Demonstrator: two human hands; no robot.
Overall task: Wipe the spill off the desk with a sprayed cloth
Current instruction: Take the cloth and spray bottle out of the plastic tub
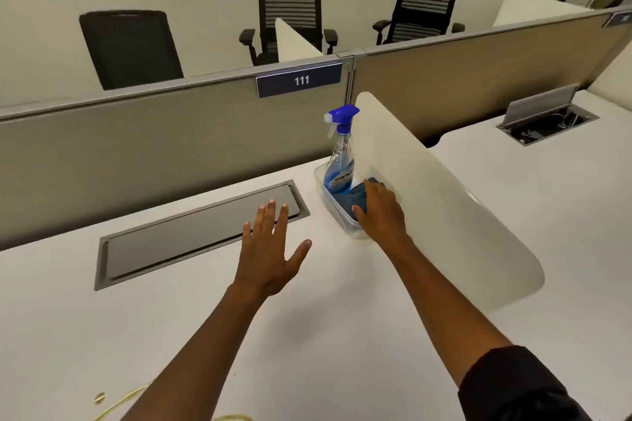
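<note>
White digits "111" on a dark blue nameplate point(299, 80), fixed at the top edge of the grey partition point(171, 147) behind the desk. Spray bottle point(339, 150), clear with blue liquid and blue trigger head, has a label low on its body; first word looks like "Daily", rest is blurred and partly hidden, not readable. A second dark plate point(617, 19) sits on the partition at far right, cut by the frame edge, text too small to read.
</note>
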